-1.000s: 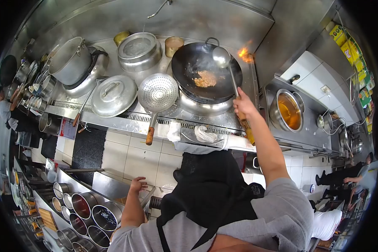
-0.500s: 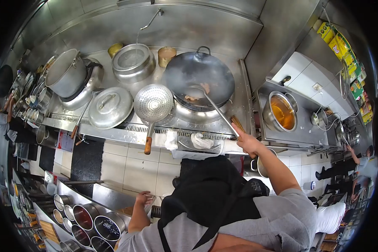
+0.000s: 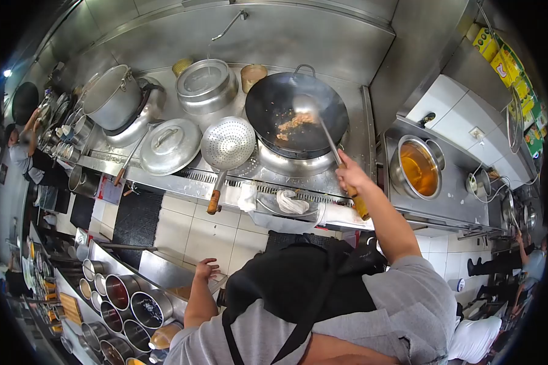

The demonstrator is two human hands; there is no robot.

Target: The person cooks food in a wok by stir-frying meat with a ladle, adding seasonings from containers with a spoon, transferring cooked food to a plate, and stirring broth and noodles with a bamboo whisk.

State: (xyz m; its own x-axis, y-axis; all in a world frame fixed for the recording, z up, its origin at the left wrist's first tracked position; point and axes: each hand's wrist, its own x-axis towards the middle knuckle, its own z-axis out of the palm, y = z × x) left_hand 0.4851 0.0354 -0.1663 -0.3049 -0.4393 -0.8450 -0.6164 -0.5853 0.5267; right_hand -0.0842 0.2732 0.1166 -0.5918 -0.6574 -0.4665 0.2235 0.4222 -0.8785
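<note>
My right hand (image 3: pixel 352 173) is wrapped round the long handle of a ladle (image 3: pixel 329 135). The ladle's bowl is in the black wok (image 3: pixel 265 100), beside browned bits of food (image 3: pixel 295 123) spread over the bottom. The wok rests on a round metal burner ring (image 3: pixel 295 163). At lower left, my left hand (image 3: pixel 207 269) hangs in the air with its fingers loosely apart, holding nothing. A perforated strainer (image 3: pixel 228 143) with a wooden handle lies on the stove left of the wok. White cloths (image 3: pixel 292 202) lie at the stove's front edge.
Left of the strainer are a domed lid (image 3: pixel 170 147) and a large pot (image 3: pixel 111 97). A bowl of amber liquid (image 3: pixel 417 167) stands on the right counter. Several steel containers (image 3: pixel 152 307) stand at lower left. Other people work at both far sides.
The ladle has moved up inside the wok, and my right hand has risen slightly with it. The food is more spread out. The whole view has shifted a little.
</note>
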